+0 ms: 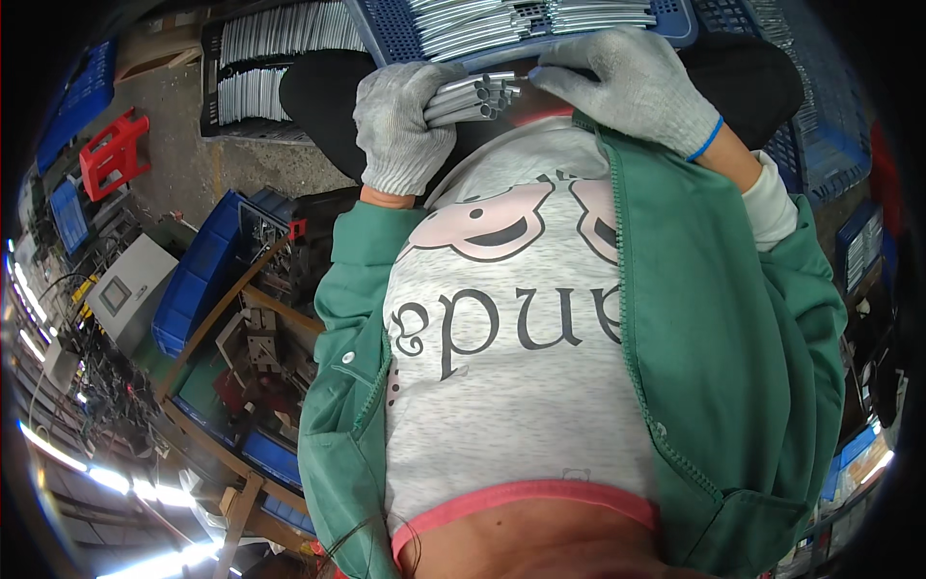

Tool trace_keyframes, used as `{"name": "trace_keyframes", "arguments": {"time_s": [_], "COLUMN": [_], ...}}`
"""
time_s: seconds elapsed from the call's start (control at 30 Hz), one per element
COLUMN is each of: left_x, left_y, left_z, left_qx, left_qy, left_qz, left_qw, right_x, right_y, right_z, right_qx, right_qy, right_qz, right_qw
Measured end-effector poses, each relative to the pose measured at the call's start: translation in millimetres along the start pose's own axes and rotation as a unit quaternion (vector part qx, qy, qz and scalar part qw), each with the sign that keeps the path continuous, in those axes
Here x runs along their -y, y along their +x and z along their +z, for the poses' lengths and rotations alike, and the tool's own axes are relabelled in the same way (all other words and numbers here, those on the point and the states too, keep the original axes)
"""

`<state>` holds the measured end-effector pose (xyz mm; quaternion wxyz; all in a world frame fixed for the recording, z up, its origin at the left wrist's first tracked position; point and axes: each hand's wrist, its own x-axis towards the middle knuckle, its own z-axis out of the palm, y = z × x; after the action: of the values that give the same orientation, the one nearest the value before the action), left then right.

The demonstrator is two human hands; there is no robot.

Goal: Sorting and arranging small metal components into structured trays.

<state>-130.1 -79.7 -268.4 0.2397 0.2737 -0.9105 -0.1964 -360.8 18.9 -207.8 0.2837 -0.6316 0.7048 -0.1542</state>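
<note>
Gray-white knit gloves cover both hands. My left hand (405, 125) is wrapped round a bundle of thin silvery metal tubes (473, 100), their open ends pointing right. One or two tubes stick out a little beyond the others. Close to those ends is my right hand (627, 92), its thumb and fingers reaching left and slightly apart, with no tube visible between them. Just beyond both hands, a blue plastic crate (386, 39) holds rows of similar metal tubes (473, 27).
At the upper left, a black crate (207, 96) holds stacked tubes. A red plastic stool (114, 154) stands on the floor. Left of me are a blue bin (198, 275), a gray control box (130, 289) and a wooden-framed bench (207, 439). Blue crates (834, 145) stand at the right.
</note>
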Motion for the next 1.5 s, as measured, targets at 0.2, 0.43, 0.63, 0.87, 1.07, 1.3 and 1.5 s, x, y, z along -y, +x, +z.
{"name": "trace_keyframes", "arguments": {"time_s": [0.2,0.43,0.63,0.87,1.07,1.3,1.5], "left_x": [3,7,20,62,77,63,47], "left_y": [-1,-2,18,44,47,29,16], "left_z": [3,8,18,78,91,44,29], "left_qx": [-0.008,-0.01,0.08,0.192,0.266,0.185,0.142], "left_qy": [-0.013,0.004,0.081,0.138,0.174,-0.048,-0.096], "left_qz": [0.007,-0.002,-0.09,-0.188,-0.161,-0.197,-0.141], "left_qw": [1.0,1.0,0.989,0.953,0.934,0.962,0.975], "right_x": [2,-16,-31,-41,-49,-38,-21], "right_y": [6,3,10,3,-5,-3,-3], "right_z": [-11,16,15,16,19,11,5], "right_qx": [0.061,0.041,-0.023,-0.014,-0.031,-0.044,-0.042], "right_qy": [0.008,0.103,0.141,0.076,0.087,0.084,0.07], "right_qz": [0.054,0.018,0.08,0.135,0.144,0.124,0.084], "right_qw": [0.997,0.994,0.987,0.988,0.985,0.988,0.993]}}
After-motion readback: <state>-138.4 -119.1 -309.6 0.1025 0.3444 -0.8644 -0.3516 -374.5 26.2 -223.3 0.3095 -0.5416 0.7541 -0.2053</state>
